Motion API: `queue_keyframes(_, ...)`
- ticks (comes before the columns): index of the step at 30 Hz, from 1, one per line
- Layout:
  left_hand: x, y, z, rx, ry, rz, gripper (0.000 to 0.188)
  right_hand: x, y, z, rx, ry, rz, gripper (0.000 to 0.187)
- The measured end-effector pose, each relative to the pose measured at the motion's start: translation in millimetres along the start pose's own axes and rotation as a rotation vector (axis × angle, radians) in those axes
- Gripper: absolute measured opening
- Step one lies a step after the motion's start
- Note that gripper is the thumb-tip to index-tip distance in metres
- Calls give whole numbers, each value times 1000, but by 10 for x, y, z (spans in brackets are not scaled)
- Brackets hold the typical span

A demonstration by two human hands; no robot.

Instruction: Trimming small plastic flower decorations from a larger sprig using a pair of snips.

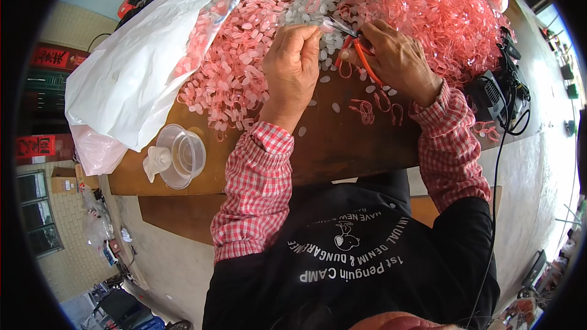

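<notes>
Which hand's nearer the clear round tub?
Left. The left hand is beyond the tub and to its right, not touching it; the right hand is farther right, holding orange-handled cutters.

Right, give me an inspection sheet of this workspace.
Surface: brown table, scattered with small pieces near the front.
Job's things: pink looped pieces heaped right, flatter pink pieces left, pale ovals between.
Clutter: white plastic bag, clear tub, white crumpled item beside it.
Hands: left hand pinches a small pale piece; right hand grips an orange-handled tool.
Cables: black cable beside a grey-black device, running down past the right sleeve.
Surroundings: pale floor, brick wall, window.
</notes>
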State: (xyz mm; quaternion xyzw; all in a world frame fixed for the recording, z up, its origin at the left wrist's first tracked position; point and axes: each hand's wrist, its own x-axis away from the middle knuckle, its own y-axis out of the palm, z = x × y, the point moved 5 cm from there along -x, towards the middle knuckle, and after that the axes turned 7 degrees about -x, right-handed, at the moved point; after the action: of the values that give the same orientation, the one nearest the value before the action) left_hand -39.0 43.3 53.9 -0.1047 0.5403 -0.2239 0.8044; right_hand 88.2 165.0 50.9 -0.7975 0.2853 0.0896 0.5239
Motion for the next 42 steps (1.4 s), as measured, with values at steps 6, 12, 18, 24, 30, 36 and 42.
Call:
queue_keyframes(6, -5, -12, 8, -50, 8, -16, 13, 15, 15, -50, 36, -27, 15, 46)
queue_keyframes(12, -12, -11, 24, -68, 17, -1, 13, 31, 23, -52, -1, 1, 22, 45)
queue_keyframes(18, -2, -23, -46, -87, -6, 3, 12, 29, 9, -85, 2, 41, 26, 42)
queue_keyframes(24, 14, 20, 80, -58, 29, -11, 11, 41, 65, -39, 2, 41, 3, 40)
queue_keyframes(30, -10, -61, -73, -100, -19, 15, 9, 33, 17, -19, -10, 71, -2, 38)
queue_keyframes(36, -6, -10, 13, -100, 55, 15, 10, 41, 27, -72, -4, 29, 24, 37)
queue_keyframes(42, 7, 23, 55, -80, 79, -5, 14, 46, 52, -42, 12, 34, 21, 38)
